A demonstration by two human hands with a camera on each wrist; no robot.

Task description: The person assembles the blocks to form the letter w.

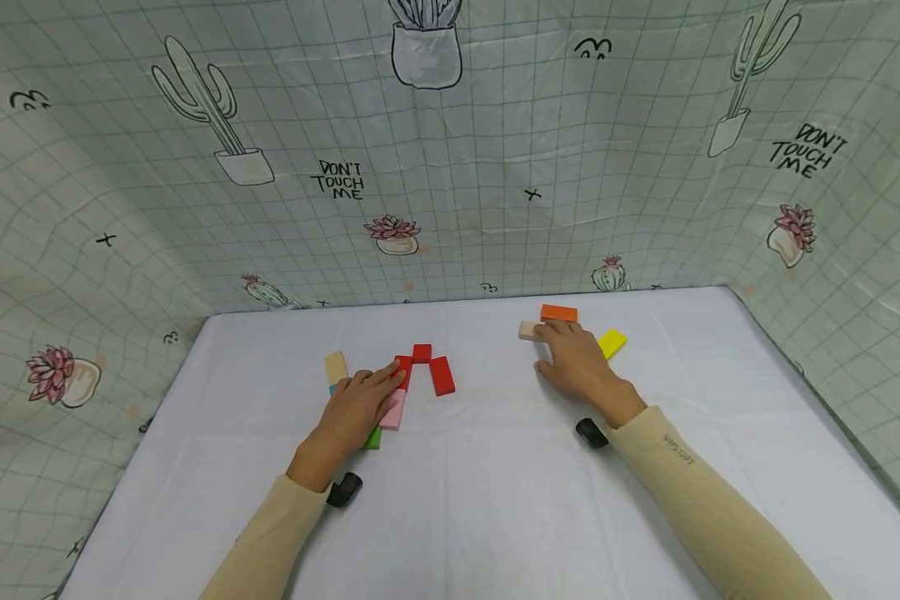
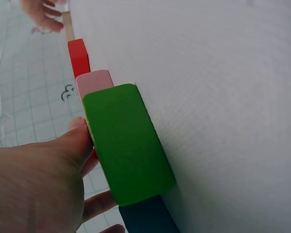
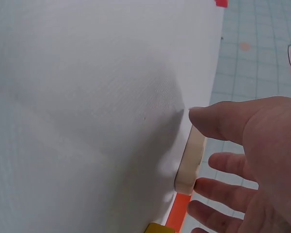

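Observation:
My left hand [image 1: 355,410] lies over a group of blocks, its extended fingers reaching onto a red block [image 1: 405,367]. Its thumb is beside a pink block [image 1: 393,412]. A green block [image 2: 128,145] looms large in the left wrist view, with a dark blue block [image 2: 148,217] below it. Partly covered by that hand is a tan block [image 1: 336,367]. My right hand [image 1: 576,360] has its fingertips at a pale wooden block [image 1: 528,331], thumb spread away from it. An orange block [image 1: 559,312] lies just beyond, and a yellow block [image 1: 612,342] to the right.
A small red block [image 1: 422,353] and another red block [image 1: 442,376] lie right of the left hand's group. The white table [image 1: 487,483] meets a patterned cloth backdrop [image 1: 480,150] at its far edge. Black wrist devices sit at both cuffs.

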